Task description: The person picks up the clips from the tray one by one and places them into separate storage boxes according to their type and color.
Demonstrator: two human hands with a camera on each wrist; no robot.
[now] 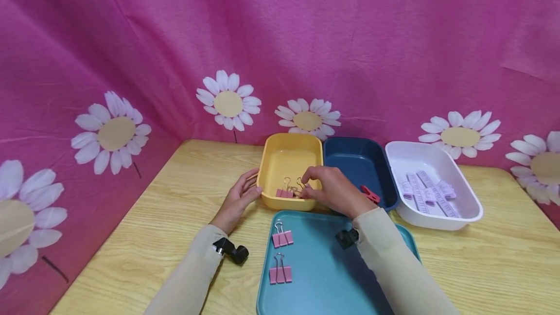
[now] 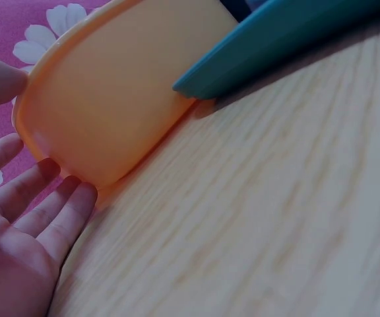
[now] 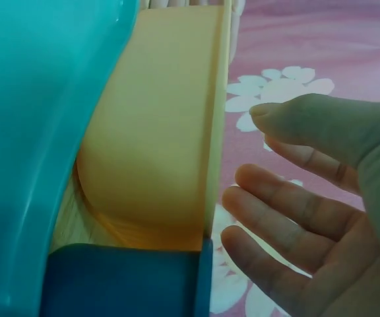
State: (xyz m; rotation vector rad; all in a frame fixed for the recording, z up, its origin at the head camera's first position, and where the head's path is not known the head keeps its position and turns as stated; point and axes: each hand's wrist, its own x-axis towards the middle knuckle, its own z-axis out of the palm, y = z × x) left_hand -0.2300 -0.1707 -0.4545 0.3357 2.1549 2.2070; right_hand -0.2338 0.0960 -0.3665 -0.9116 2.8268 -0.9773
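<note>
My left hand [image 1: 238,201] touches the outside of the yellow bin [image 1: 290,157] with spread fingertips, the thumb at its rim. In the left wrist view, the fingers of that left hand [image 2: 25,224] are nearly straight against the wall. My right hand [image 1: 334,188] reaches over the bin's near right corner, above pink binder clips [image 1: 285,192] lying inside. Seen from the right wrist, the right hand [image 3: 309,211] has loosely bent fingers, with nothing visible between them and the thumb. Two more pink binder clips, an upper one [image 1: 282,238] and a lower one [image 1: 280,274], lie on the teal tray [image 1: 332,276].
Right of the yellow bin stands a navy bin [image 1: 356,154] with a red clothespin [image 1: 370,194]. Farther right, a white bin [image 1: 470,208] contains several lilac ruler-like pieces [image 1: 430,194]. Behind the bins hangs a pink flowered cloth [image 1: 372,52]. Everything stands on a wooden table [image 1: 210,169].
</note>
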